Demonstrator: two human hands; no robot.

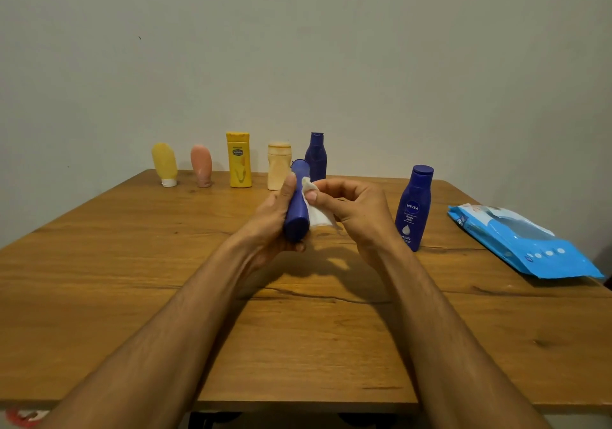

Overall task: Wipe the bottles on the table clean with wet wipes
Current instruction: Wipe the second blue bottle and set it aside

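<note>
My left hand (270, 218) grips a dark blue bottle (296, 210) above the middle of the wooden table (132, 263), its base pointing toward me. My right hand (356, 210) presses a white wet wipe (316, 211) against the bottle's right side. A blue Nivea bottle (414, 206) stands upright just right of my right hand. Along the far edge stand a yellow tube (164, 163), a pink tube (201, 165), a yellow bottle (238, 159), a cream bottle (279, 165) and another dark blue bottle (315, 157), partly hidden behind the held one.
A blue pack of wet wipes (523, 241) lies flat at the table's right edge. A plain wall rises behind the table. Something red and white (23, 417) shows below the table's near left corner.
</note>
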